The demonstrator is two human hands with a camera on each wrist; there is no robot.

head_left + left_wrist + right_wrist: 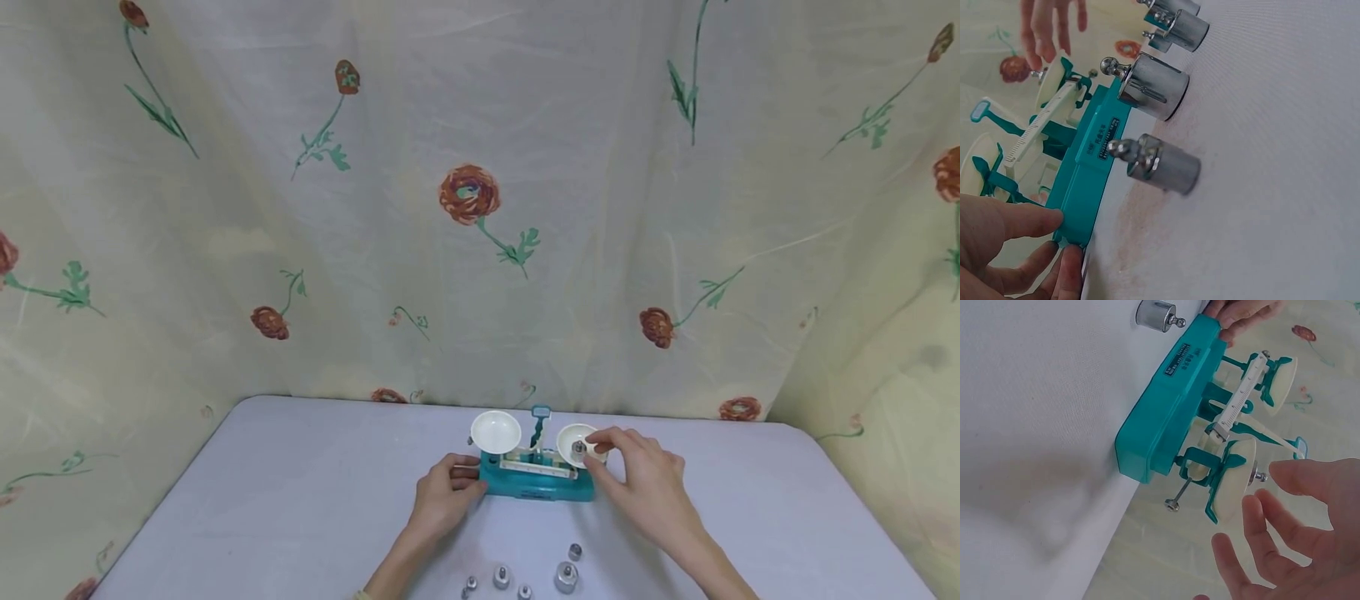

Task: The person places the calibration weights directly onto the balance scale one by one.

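Observation:
A teal balance scale [536, 483] stands towards the back of the table. My left hand [444, 497] grips the left end of its base, thumb on the front and fingers round the end, as the left wrist view shows. The left white pan [496, 432] holds nothing. In the right pan [567, 434] sits a small metal weight [578, 448], whose knob [1262, 477] shows in the right wrist view. Close by this weight is my right hand [651, 482], thumb and fingers spread, with a gap between the thumb tip and the knob.
Several metal weights stand in front of the scale, among them a large one [566, 577], a small one [575, 552] and a medium one [502, 576]. They rest on the white tabletop [300, 500]. Flowered cloth [585, 250] hangs behind the table and at its sides.

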